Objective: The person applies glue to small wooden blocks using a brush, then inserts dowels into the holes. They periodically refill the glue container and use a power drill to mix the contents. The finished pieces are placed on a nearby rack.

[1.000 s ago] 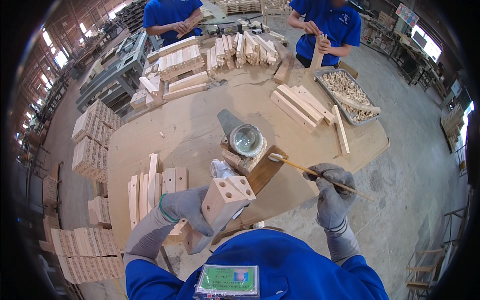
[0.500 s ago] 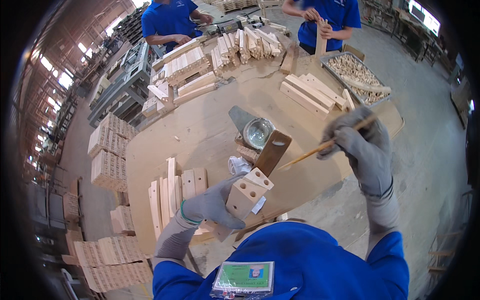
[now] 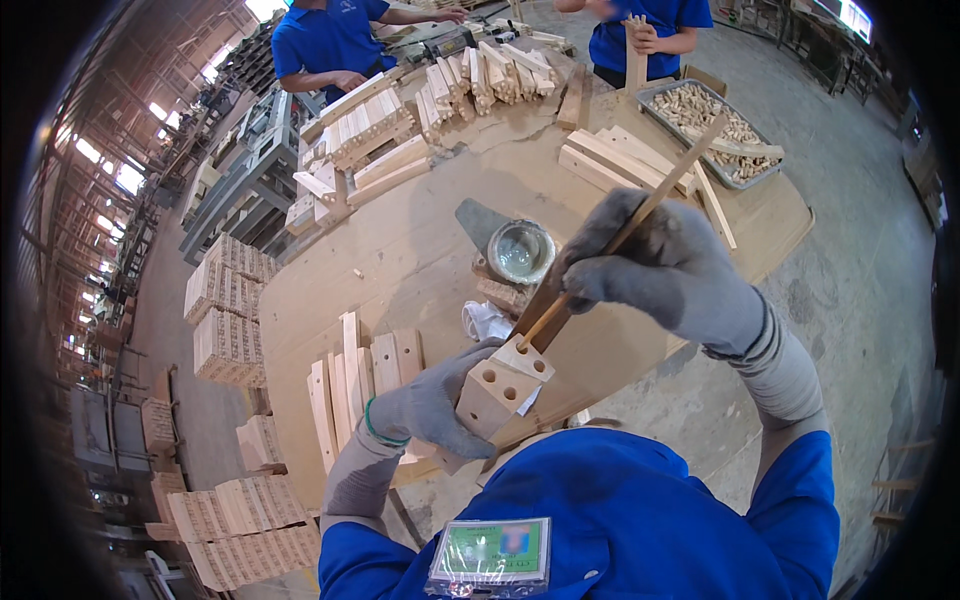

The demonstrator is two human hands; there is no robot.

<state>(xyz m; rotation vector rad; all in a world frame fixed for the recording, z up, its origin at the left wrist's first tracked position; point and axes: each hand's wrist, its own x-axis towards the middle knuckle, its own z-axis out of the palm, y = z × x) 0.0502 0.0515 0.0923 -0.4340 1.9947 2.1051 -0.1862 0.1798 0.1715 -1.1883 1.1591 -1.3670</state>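
My left hand [image 3: 435, 405], in a grey glove, grips a pale wooden block [image 3: 500, 385] with several round holes in its end face, held up close to my chest. In my gloved right hand [image 3: 665, 270] is a thin wooden stick [image 3: 640, 215]; its lower tip touches the top of the block at one of the holes. Just beyond on the round wooden table [image 3: 420, 250] stands a small round tin of glue [image 3: 520, 250] on a dark board.
Flat wooden slats [image 3: 365, 375] lie side by side left of the block. More stacked wood pieces [image 3: 370, 125] cover the far table, with a tray of dowels [image 3: 700, 110] at the right. Two people in blue [image 3: 330, 40] work across the table. Stacks of blocks [image 3: 230, 320] stand on the floor at left.
My right hand has swung the stick from the glue tin side back toward me, bringing its tip onto the block. The left hand lifted the block slightly closer.
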